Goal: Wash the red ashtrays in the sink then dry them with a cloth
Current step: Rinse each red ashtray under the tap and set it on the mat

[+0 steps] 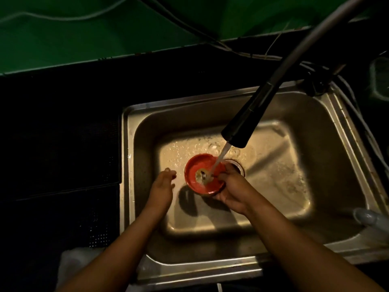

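red ashtray (pixel 202 175): one in view, held low inside the sink (pixel 189 104), open side up and tilted toward you, just left of the drain (pixel 238 165). a pale patch sits in its middle; whether that is foam or residue cannot be told. no other ashtray is in view.

your right hand (pixel 231 190): grasping the ashtray at its right and near edge, fingers curled under and round the rim.

your left hand (pixel 163 186): released, fingers loosely extended, beside the ashtray on its left and apart from it, holding nothing.

water: the stream (pixel 221 158) from the black tap head (pixel 246 119) lands inside the bowl, close to your right fingertips. the basin floor around it is wet.

judgement: the washing step is in hand and drying has not begun.

risks noted:
- a one-handed hold on a wet rim may slip. the ashtray would drop onto the steel floor and could chip.
- the stream striking a tilted bowl can throw water over the rim onto the dark counter (pixel 63 144) and onto you.
- loosened bits may wash toward the drain beside your hand and clog it.
- rinsing alone may leave the middle patch; bring the free hand in to rub it.
- a pale bundle (pixel 71 264) lies at the near left edge. it is too blurred to confirm as the drying cloth, and splash could wet it.
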The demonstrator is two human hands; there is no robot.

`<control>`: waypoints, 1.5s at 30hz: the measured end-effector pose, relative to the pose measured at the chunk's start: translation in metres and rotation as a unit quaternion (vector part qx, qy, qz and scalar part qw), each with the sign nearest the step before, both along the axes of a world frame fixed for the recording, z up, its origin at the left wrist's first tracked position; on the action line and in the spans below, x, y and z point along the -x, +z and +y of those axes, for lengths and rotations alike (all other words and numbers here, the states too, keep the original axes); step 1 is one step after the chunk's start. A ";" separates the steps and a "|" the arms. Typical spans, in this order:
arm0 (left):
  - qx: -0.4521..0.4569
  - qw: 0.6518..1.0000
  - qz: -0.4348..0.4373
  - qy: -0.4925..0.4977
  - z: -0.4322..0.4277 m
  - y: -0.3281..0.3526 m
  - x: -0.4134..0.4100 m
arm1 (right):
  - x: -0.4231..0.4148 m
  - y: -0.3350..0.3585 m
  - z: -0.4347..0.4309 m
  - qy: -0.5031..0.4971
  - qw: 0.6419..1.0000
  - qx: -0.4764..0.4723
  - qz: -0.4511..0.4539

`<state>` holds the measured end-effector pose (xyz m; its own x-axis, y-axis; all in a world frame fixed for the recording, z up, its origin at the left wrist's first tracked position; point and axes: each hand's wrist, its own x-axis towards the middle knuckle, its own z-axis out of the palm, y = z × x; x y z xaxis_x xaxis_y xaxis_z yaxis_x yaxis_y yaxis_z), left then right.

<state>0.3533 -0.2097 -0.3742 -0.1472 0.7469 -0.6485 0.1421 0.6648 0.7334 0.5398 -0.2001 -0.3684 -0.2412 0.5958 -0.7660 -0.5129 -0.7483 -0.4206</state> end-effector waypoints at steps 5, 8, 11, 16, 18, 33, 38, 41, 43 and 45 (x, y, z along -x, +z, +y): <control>0.122 0.989 -0.076 0.026 -0.001 0.000 0.004 | -0.026 -0.008 -0.010 0.046 0.999 -0.005 -0.020; 0.133 0.985 -0.104 0.026 -0.002 0.005 -0.007 | -0.017 -0.002 0.000 0.039 0.997 -0.032 -0.063; 0.159 0.970 -0.173 0.065 0.002 0.008 -0.020 | 0.002 0.003 0.002 0.122 0.965 -0.140 -0.183; 0.206 0.908 -0.331 0.152 0.004 0.019 -0.040 | -0.006 0.016 -0.003 0.367 0.688 -0.416 -0.468; 0.189 0.905 -0.346 0.156 0.006 0.019 -0.046 | -0.009 0.019 -0.005 0.373 0.598 -0.476 -0.526; -0.171 0.956 -0.045 -0.236 0.038 0.032 -0.057 | -0.012 0.020 -0.019 -0.034 0.977 0.174 0.116; 0.030 0.993 -0.020 -0.113 0.046 0.034 -0.050 | -0.010 0.026 -0.017 0.067 0.990 0.119 0.032; 0.156 0.979 -0.054 -0.121 0.039 0.037 -0.049 | 0.003 0.030 -0.007 -0.019 0.997 0.066 -0.032; 0.175 0.978 -0.085 -0.072 0.037 0.033 -0.043 | 0.013 0.031 0.000 -0.057 0.994 0.028 -0.093; 0.189 0.967 -0.169 -0.005 0.038 0.030 -0.032 | 0.022 0.030 0.003 -0.056 0.990 -0.003 -0.127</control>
<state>0.3852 -0.1722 -0.3440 0.1268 0.4476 -0.8852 -0.0558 0.8942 0.4442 0.5180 -0.1971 -0.3384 0.0270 0.6124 -0.7901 -0.4700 -0.6898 -0.5507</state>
